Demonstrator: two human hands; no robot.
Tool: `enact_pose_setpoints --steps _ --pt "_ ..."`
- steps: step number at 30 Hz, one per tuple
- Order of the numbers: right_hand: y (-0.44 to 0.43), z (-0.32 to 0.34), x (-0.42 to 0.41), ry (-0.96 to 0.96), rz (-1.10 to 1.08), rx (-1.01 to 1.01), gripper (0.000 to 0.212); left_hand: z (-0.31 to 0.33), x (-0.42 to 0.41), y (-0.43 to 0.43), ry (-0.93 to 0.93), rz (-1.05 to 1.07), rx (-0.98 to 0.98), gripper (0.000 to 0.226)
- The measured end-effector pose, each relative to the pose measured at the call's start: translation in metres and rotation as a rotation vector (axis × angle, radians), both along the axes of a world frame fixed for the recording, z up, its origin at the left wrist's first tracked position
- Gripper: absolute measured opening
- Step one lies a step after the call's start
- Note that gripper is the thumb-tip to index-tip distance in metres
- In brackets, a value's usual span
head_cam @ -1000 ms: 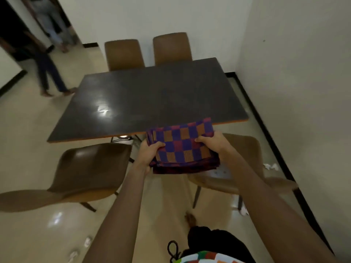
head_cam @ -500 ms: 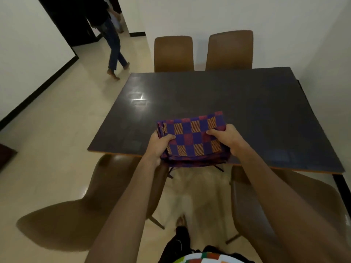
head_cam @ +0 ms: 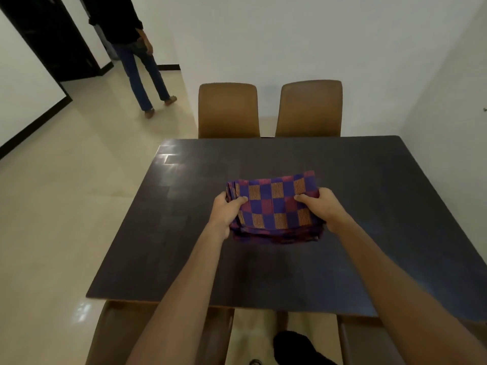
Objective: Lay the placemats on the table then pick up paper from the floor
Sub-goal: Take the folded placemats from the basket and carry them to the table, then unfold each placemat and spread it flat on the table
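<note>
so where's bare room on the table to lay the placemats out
Nearly all of the dark table is bare: left, right and beyond the folded placemats, toward the two far chairs. Only the middle is taken, where left hand and right hand grip them.

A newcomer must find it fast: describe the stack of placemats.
Find the dark rectangular table with tan chairs around it. Above its middle, the left hand and right hand grip a folded stack of placemats, the only checkered thing: blue, orange and red squares.
</note>
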State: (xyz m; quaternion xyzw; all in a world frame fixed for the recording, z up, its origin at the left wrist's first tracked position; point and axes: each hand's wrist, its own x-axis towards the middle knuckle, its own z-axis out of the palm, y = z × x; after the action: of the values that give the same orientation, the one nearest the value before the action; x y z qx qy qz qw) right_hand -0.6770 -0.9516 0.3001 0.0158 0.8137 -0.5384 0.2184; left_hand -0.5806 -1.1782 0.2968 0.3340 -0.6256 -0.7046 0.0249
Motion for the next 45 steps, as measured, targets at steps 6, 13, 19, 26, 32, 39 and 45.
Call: enact_pose_setpoints --steps 6,13,19,26,32,39,45 --pt "-0.029 0.004 -0.114 0.059 0.032 0.002 0.022 0.001 -0.11 -0.03 0.008 -0.006 -0.073 0.027" --pt "-0.053 -0.048 -0.259 -0.011 0.066 0.127 0.036 -0.031 -0.255 -0.061 -0.103 -0.135 -0.344 0.038" --pt "-0.066 -0.15 -0.316 -0.072 0.051 0.192 0.059 -0.119 -0.316 -0.064 -0.209 -0.342 -0.651 0.076" --pt "-0.07 -0.189 -0.366 -0.016 -0.028 0.322 0.046 -0.146 -0.325 -0.051 -0.402 -0.791 -1.052 0.044" --pt "-0.089 -0.137 -0.346 0.249 0.009 0.168 0.013 -0.122 -0.321 -0.04 -0.258 -0.786 -0.952 0.039" --pt "-0.083 -0.051 -0.237 0.232 -0.033 -0.175 0.006 -0.027 -0.268 0.002 0.133 -0.612 -0.623 0.048" --pt "-0.049 0.024 -0.146 0.237 -0.011 -0.33 0.016 0.029 -0.213 0.027 0.328 -0.608 -0.659 0.022"
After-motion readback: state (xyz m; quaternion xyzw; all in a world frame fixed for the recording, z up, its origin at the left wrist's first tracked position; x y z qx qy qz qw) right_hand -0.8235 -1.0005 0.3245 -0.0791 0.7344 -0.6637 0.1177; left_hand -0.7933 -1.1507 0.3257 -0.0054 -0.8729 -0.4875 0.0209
